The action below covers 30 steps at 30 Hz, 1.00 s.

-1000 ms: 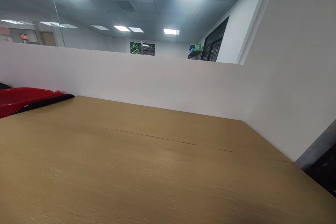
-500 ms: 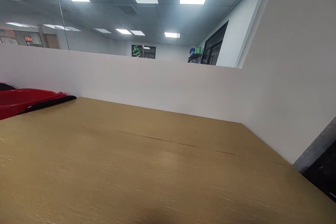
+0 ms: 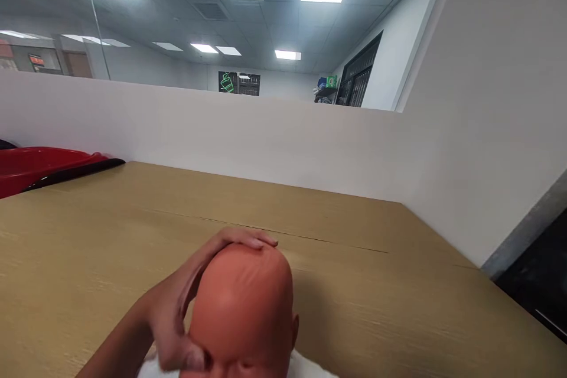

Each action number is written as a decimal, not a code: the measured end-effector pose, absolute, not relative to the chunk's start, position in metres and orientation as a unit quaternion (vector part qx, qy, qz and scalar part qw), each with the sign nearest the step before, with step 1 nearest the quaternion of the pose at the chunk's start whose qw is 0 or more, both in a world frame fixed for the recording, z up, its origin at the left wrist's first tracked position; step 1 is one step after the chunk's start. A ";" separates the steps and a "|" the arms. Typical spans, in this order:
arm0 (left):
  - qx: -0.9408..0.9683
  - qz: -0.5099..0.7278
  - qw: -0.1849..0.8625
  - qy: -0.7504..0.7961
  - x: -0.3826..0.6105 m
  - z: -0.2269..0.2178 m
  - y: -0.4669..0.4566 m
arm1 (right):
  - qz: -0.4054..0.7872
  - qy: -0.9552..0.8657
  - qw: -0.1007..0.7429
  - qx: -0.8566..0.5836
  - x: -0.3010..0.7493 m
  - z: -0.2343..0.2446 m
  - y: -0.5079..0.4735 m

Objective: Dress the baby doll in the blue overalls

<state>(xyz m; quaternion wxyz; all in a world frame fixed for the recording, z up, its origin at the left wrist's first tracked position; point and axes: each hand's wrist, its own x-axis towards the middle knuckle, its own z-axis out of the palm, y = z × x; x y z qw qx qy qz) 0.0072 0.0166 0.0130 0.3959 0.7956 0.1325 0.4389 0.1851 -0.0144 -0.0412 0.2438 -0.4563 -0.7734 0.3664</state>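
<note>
left hand (image 3: 170, 314) cups doll's head (image 3: 243, 307); far table edge (image 3: 266, 185) beyond; right hand: can't tell.

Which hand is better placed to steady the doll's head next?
Probably left: the left hand cups the head, fingers over its top and thumb in front. The right hand is out of view, so its reach can't be judged.

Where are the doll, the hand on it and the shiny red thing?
Doll (image 3: 243, 307): head view, on its forehead.
Left hand (image 3: 169, 306): head view, near the thumb's base.
Shiny red thing (image 3: 42, 166): head view, middle of its visible part.
</note>
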 end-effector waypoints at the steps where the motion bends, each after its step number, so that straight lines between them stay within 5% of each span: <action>1: 0.799 0.425 0.407 0.120 0.009 0.016 0.025 | 0.356 -0.774 0.266 -0.451 0.174 -0.029 -0.001; 8: 0.755 0.410 0.506 0.077 0.025 0.010 0.083 | 0.364 -0.675 0.427 -0.478 0.238 -0.005 0.001; 16: 0.743 0.376 0.542 0.118 0.046 -0.002 0.146 | 0.462 -0.526 0.389 -0.599 0.356 -0.085 -0.018; 30: 0.670 0.334 0.640 0.173 0.091 -0.051 0.262 | 0.481 -0.605 0.321 -0.547 0.393 -0.071 0.090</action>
